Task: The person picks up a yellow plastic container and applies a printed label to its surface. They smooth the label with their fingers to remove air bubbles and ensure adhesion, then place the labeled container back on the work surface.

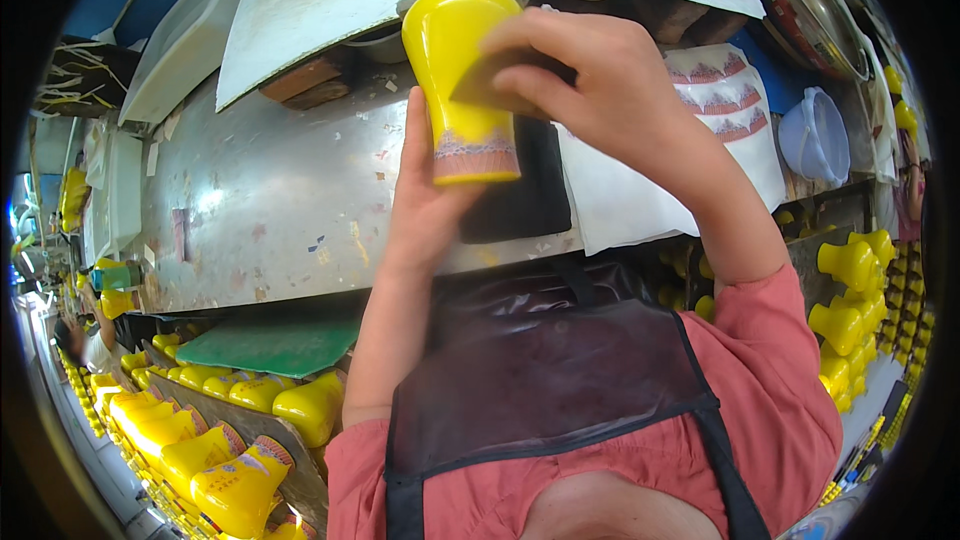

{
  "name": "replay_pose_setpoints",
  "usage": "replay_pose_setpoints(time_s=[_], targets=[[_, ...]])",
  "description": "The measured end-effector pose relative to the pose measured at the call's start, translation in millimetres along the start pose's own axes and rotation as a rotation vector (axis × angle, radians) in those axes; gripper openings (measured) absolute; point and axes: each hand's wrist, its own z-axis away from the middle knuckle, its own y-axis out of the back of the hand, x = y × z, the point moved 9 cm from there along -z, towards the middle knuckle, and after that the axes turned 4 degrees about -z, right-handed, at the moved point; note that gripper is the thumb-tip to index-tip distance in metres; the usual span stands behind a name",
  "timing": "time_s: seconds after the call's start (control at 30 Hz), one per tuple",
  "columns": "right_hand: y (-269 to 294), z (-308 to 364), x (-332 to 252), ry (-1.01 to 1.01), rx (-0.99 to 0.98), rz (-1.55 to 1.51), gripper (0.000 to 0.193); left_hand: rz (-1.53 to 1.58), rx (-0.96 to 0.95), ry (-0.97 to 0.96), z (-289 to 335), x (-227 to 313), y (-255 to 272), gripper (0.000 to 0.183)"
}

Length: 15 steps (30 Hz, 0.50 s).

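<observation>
A glossy yellow vase-shaped bottle [465, 25] is held up over the metal worktable, its narrow neck away from me. Around its base end runs a patterned pink and blue band [475, 157]. My left hand [428, 205] grips it low on the left side, thumb along the wall and the other fingers hidden behind. Pinched in my right hand [590, 65] is a dark, thin, flat scraper [490, 75], partly blurred, against or just in front of the bottle's right side. Beneath the bottle lies a black pad [520, 205].
Patterned decal sheets [715, 90] lie on white paper at the right, beside a pale blue bucket [815, 140]. A white board [300, 20] rests on bricks at the back. Several yellow bottles [240, 485] stand in racks at the lower left; more are at the right.
</observation>
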Motion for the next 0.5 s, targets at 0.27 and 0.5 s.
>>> replay_pose_setpoints(time_s=[0.27,0.5], targets=[[-6.7,16.3,6.0,-0.064,0.107,-0.139,0.022,0.329,-0.099,0.066,3.7,4.5,-13.6,0.114],[-9.8,22.9,6.2,-0.097,0.143,-0.042,0.019,0.341,0.002,0.111,4.6,-1.3,-13.0,0.12]])
